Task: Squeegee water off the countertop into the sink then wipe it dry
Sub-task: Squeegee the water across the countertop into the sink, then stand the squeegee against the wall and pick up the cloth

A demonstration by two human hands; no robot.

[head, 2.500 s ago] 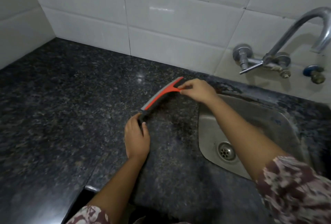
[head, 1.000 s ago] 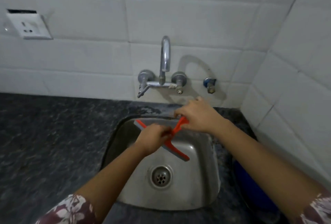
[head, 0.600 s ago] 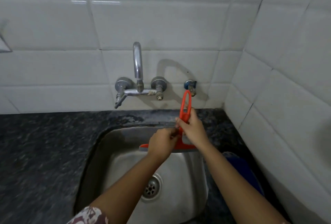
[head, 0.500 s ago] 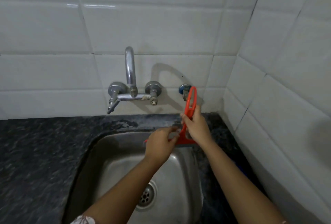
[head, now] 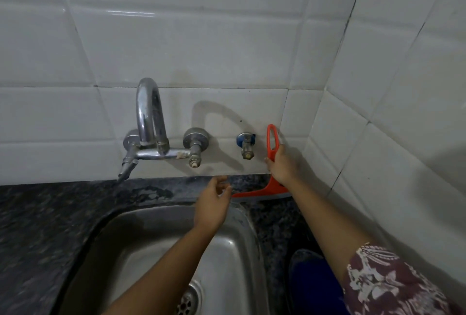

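Note:
The red squeegee (head: 262, 191) stands upright on the dark granite countertop (head: 50, 203) behind the steel sink's (head: 141, 234) back right corner, blade down against the counter. My right hand (head: 282, 166) grips its looped handle near the white tiled wall. My left hand (head: 214, 203) hovers over the sink's back rim, fingers apart, just left of the blade's end, holding nothing. A wet patch (head: 148, 192) shows on the counter behind the sink.
A chrome wall faucet (head: 151, 133) with two knobs hangs over the sink's back left. A small blue-capped valve (head: 245, 144) sits beside the squeegee handle. A dark blue object (head: 312, 279) lies on the counter right of the sink. Tiled walls close the back and right.
The squeegee moved from over the sink to the back right counter strip, held upright. My left hand has let go of the blade. The view shifted right from the open counter.

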